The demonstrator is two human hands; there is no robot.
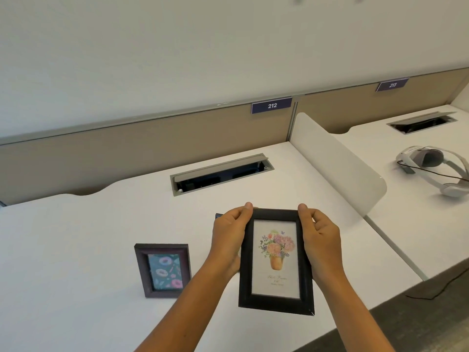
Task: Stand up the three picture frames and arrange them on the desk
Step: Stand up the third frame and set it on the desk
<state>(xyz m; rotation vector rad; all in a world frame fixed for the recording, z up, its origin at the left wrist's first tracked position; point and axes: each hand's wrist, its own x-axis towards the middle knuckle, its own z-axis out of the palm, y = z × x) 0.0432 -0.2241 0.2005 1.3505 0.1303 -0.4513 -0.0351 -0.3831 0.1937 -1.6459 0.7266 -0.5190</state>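
I hold a black picture frame (275,260) with a flower-pot print above the white desk (76,237), its face turned toward me. My left hand (229,237) grips its left edge and my right hand (321,240) grips its right edge, thumbs at the top corners. To the left a smaller dark frame (163,270) with a doughnut print stands upright on the desk. A dark corner of a third frame (218,215) peeks out behind my left hand; the rest of it is hidden.
An open cable tray (220,174) is set into the desk behind the frames. A white divider panel (337,163) bounds the desk on the right. A white headset (436,171) lies on the neighbouring desk. The desk's front edge runs at lower right.
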